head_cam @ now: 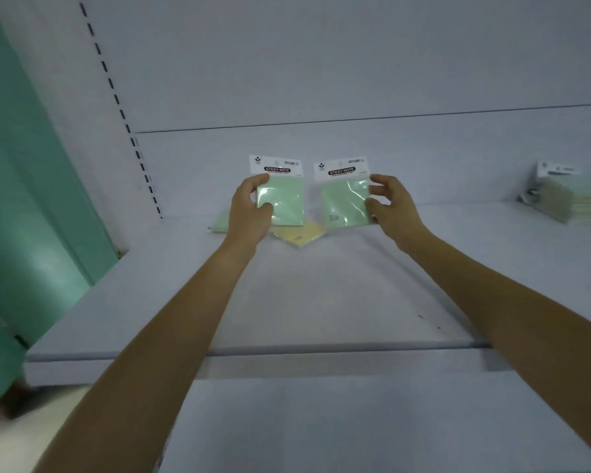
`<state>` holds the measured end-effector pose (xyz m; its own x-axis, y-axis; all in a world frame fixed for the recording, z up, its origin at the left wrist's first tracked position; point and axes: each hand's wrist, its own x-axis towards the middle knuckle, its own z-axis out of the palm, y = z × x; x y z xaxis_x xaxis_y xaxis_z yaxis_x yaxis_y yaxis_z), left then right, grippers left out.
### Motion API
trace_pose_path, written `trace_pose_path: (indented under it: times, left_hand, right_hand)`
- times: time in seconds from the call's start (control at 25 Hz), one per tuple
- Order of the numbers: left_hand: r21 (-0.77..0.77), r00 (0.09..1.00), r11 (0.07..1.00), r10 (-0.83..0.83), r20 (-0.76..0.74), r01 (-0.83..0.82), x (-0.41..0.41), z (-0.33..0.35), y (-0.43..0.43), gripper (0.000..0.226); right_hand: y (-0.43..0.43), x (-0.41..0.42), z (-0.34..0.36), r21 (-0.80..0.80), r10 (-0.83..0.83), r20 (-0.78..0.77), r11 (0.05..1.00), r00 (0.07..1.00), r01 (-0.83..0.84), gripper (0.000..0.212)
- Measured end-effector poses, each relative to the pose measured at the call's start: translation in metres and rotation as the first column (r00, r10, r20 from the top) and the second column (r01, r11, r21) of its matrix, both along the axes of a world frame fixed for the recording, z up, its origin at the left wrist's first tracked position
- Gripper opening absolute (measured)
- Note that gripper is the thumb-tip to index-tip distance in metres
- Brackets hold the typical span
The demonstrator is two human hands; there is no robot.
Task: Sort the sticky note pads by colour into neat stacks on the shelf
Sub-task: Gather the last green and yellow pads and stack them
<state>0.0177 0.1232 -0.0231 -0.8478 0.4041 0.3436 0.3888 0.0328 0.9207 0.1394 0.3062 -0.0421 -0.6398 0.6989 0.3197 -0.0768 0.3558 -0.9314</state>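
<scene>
I hold two green sticky note pads upright above the white shelf (321, 302), each in clear wrap with a white header card. My left hand (249, 209) grips the left green pad (285, 199) by its left edge. My right hand (389, 206) grips the right green pad (347, 199) by its right edge. Below them a yellow pad (301, 235) lies flat on the shelf, turned at an angle. Another green pad (220, 221) lies flat behind my left wrist, mostly hidden.
A stack of pale pads (574, 199) sits at the far right of the shelf. The shelf's back panel (321, 80) rises behind, with a slotted upright (130, 131) at left. A teal wall (31, 199) borders the left side.
</scene>
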Motion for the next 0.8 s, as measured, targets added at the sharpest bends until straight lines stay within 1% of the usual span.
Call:
trace_pose_path:
  times: [0.16,0.28,0.44,0.52,0.68,0.8]
  left_hand:
    - [-0.004,0.994,0.995,-0.103,0.021,0.103,0.035,-0.002,0.048,0.053]
    - [0.001,0.976,0.976,-0.218,0.013,0.218,0.078,-0.001,0.095,0.051]
    - [0.053,0.946,0.945,-0.323,0.032,0.322,0.158,0.004,0.171,0.05]
    - [0.063,0.937,0.936,-0.349,0.018,0.347,0.201,0.007,0.209,0.049]
    - [0.064,0.926,0.926,-0.375,0.034,0.373,0.295,0.003,0.285,0.049]
    - [0.049,0.943,0.946,-0.324,0.07,0.321,0.317,-0.003,0.314,0.049]
  right_hand:
    - [0.033,0.068,0.004,-0.013,-0.141,-0.003,0.99,0.99,0.14,0.045]
    - [0.066,0.134,0.005,-0.015,-0.237,-0.019,0.971,0.971,0.237,0.044]
    - [0.12,0.23,0.003,0.075,-0.358,-0.007,0.931,0.934,0.358,0.036]
    - [0.153,0.274,0.002,0.064,-0.394,0.016,0.918,0.919,0.392,0.034]
    - [0.22,0.369,0.001,-0.05,-0.441,0.043,0.895,0.896,0.443,0.033]
    - [0.247,0.398,0.0,-0.101,-0.436,0.065,0.892,0.897,0.441,0.033]
